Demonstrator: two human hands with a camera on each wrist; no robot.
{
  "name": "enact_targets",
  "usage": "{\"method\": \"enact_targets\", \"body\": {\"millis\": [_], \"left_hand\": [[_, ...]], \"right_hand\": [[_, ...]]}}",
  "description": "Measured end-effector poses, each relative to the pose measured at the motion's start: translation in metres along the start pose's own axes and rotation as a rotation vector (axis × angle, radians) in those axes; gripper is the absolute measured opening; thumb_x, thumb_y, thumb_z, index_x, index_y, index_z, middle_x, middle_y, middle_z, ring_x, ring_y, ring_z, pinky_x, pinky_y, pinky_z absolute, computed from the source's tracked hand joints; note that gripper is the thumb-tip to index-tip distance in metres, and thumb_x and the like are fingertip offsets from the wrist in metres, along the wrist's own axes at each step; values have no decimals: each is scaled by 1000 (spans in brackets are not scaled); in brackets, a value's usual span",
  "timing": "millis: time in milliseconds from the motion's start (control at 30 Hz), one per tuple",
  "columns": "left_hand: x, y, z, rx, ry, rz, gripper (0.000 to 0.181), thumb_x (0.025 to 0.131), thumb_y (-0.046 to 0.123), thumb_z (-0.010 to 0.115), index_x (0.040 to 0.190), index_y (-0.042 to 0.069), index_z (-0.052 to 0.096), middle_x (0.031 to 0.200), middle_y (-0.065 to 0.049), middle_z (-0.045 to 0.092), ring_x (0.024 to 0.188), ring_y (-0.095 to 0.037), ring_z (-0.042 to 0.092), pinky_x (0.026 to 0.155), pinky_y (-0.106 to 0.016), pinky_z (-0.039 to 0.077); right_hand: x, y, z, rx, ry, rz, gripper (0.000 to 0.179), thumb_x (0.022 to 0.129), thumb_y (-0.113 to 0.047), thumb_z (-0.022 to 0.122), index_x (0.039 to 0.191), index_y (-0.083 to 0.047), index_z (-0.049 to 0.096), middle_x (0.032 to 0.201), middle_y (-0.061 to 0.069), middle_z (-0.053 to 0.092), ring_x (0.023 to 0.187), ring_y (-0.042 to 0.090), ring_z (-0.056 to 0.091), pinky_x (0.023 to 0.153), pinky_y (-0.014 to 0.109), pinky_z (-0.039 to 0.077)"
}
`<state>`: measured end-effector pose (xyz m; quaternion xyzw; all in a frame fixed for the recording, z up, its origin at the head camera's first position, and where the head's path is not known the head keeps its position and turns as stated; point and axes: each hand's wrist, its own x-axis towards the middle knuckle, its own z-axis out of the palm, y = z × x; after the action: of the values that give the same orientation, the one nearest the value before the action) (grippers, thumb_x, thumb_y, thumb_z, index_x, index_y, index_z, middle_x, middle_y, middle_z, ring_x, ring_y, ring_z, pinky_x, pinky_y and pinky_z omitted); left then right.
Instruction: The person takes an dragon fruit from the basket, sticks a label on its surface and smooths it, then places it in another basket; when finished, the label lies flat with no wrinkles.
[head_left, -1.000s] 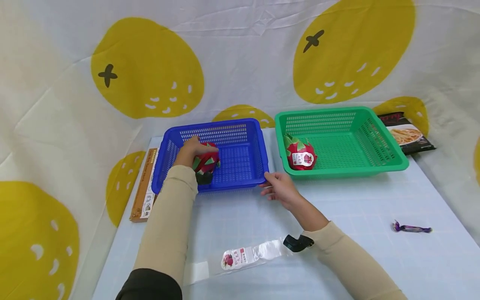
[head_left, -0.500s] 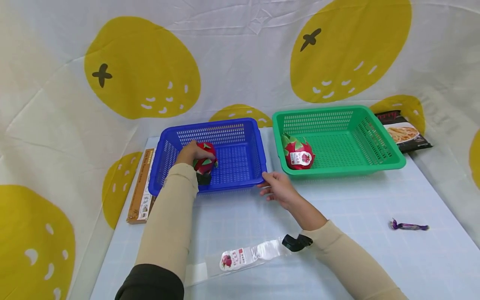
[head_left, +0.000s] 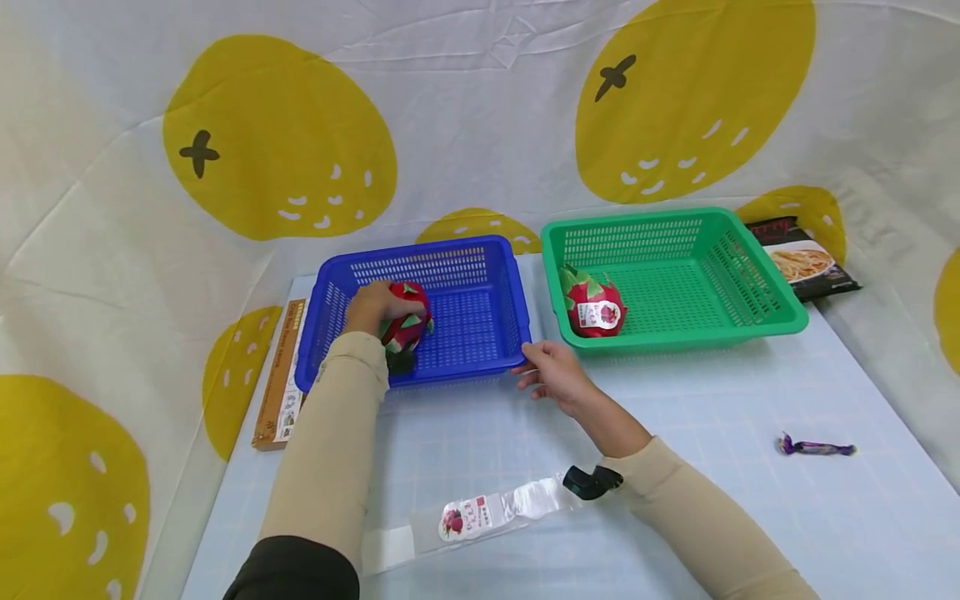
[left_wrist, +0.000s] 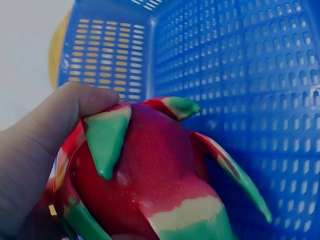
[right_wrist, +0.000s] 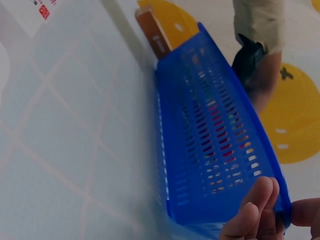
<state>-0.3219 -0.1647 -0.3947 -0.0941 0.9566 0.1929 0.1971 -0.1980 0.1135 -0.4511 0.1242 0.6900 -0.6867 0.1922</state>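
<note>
My left hand (head_left: pixel 375 305) reaches into the blue basket (head_left: pixel 480 333) and grips a red dragon fruit (left_wrist: pixel 155 160) with green-tipped scales. In the left wrist view the thumb lies across its top, near the basket's left end; the other fingers are mostly hidden. My right hand (head_left: pixel 555 375) pinches the blue basket's front right corner, thumb on the rim, as the right wrist view shows with the fingers (right_wrist: pixel 250 215) on the outer wall. A second dragon fruit (head_left: pixel 596 310) with a white label sits in the left end of the green basket (head_left: pixel 690 342).
A flat brown box (head_left: pixel 277 383) lies partly under the blue basket's left side. Behind the green basket's right end is a black food packet (head_left: pixel 806 262). A purple-wrapped candy (head_left: pixel 816 447) lies at right. In front, a clear plastic bag (head_left: pixel 465 518) bears a label.
The left hand has shifted slightly left inside the blue basket with the dragon fruit. The right hand keeps its hold on the corner. The head view has moved slightly.
</note>
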Motion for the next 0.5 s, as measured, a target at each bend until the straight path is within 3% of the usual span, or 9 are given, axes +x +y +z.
{"method": "enact_targets", "body": {"millis": [267,500], "left_hand": [[-16,14,-23,30,56,62,99,72,61,67,150,20,22,138,-19,41,120,-41,38,96,-59,39],[-55,40,-42,79,166,188,99,70,60,69,150,25,23,134,-16,47,114,-39,44,92,-57,41]], "right_hand": [[0,-2,0,10,-36,-10,30,101,-28,40,103,0,52,116,28,60,66,13,63,56,27,47],[-1,-5,-4,-7,-99,1,36,102,-28,38,116,3,49,119,27,58,74,15,63,63,27,49]]}}
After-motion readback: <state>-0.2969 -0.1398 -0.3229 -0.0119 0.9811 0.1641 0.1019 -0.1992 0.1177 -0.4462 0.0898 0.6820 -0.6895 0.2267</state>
